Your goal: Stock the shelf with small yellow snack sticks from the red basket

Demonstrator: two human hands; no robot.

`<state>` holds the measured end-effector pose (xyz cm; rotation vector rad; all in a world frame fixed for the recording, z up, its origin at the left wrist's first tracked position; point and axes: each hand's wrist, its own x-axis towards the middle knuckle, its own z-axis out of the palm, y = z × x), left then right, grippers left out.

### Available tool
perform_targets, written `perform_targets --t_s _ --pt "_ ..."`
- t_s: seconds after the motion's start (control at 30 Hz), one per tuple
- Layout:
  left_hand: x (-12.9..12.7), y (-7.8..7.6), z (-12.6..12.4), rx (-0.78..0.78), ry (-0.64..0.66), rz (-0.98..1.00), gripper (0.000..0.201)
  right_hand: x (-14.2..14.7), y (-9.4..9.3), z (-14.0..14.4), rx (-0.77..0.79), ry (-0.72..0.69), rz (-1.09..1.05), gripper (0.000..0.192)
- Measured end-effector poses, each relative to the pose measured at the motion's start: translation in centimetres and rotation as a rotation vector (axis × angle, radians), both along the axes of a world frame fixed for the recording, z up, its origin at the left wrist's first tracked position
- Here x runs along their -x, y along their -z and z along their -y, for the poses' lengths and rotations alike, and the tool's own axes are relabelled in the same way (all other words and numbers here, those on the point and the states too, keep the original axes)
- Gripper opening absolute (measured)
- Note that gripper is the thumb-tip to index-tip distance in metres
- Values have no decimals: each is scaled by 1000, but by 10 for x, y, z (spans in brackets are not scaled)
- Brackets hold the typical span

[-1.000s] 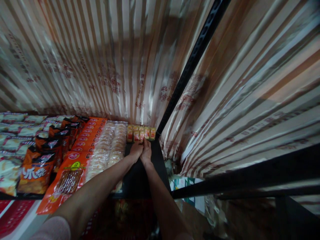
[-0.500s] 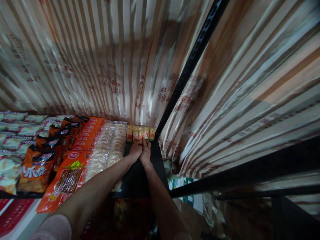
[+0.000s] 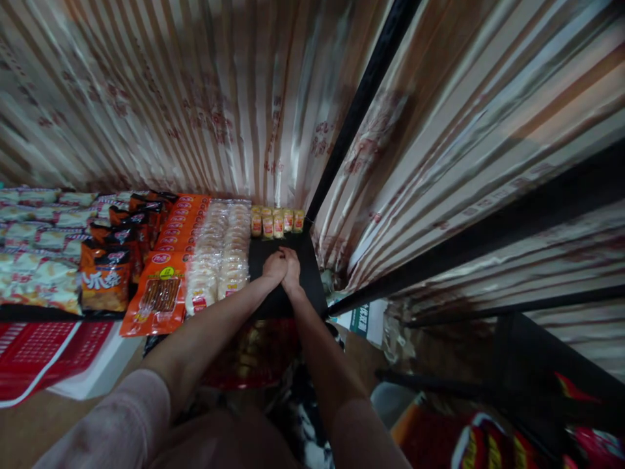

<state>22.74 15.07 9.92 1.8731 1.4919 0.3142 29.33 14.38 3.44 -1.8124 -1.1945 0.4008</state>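
Black shelf [image 3: 312,286]: a dark board is carrying the goods in files running front to back, and its right end is lying bare; both hands are hovering over that bare patch.
Left hand [image 3: 274,267]: it is curling loosely, knuckles up, and pressing against the right hand; whether anything is sitting inside it, I cannot tell.
Right hand [image 3: 293,270]: it is lying alongside the left, fingers pointing toward the back of the shelf; its grasp is also hidden, so open or closed cannot be told.
Yellow snack packs [image 3: 276,222]: a short row is standing upright against the striped backing [image 3: 219,111], labels facing forward, apparently so they are reading from the front.
Packs relative to hands: they are sitting beyond the fingertips, near but apart, with dark shelf showing between.
Clear rice-cracker bags [image 3: 222,257]: two files are lying flat just to the left of the left wrist, not touching it.
Orange packets [image 3: 163,293]: these are overlapping in a file further left, beside the dark chip bags [image 3: 105,280].
Black upright post [image 3: 356,111]: it is rising from the shelf's back right corner, close to the yellow row's right end.
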Motion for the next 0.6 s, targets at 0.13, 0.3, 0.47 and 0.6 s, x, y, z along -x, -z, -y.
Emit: perform_targets --t_s 0.13,0.3,0.47,0.6 --pt "6 14 9 29 -21 59 31 8 -4 21 -19 -26 19 39" --pt "18 13 35 16 -14 58 32 20 -2 46 -11 -22 23 37" --pt "36 17 65 -67 41 32 34 32 4 74 18 -20 60 35" --pt "50 25 86 -154 87 51 33 44 4 97 22 -26 122 32"
